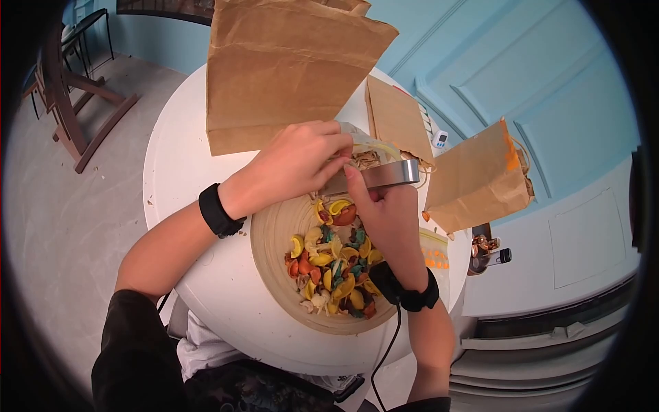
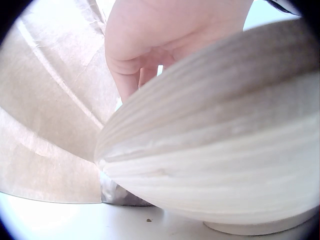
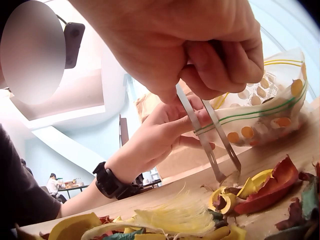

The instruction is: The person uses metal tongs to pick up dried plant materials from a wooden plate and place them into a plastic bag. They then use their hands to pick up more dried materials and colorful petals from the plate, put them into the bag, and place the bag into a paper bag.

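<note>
My right hand [image 1: 392,220] grips metal tongs [image 1: 395,174] above the far side of a round wooden bowl [image 1: 270,257] of dried petals and pods [image 1: 333,268]. In the right wrist view the tongs [image 3: 228,142] point down with their tips apart, close to the bowl's rim and a yellow piece [image 3: 227,201]. My left hand [image 1: 298,158] pinches the edge of a clear zip bag [image 3: 260,115] with orange dots, beside the tongs. In the left wrist view the bowl's outer wall [image 2: 210,140] hides the fingertips of the left hand [image 2: 170,30].
A large paper bag [image 1: 281,75] stands at the back of the white table [image 1: 171,158]. Two smaller paper bags [image 1: 398,117] [image 1: 477,178] are at the back right. A small white timer [image 1: 440,139] and a dotted bag [image 1: 435,254] lie at the right.
</note>
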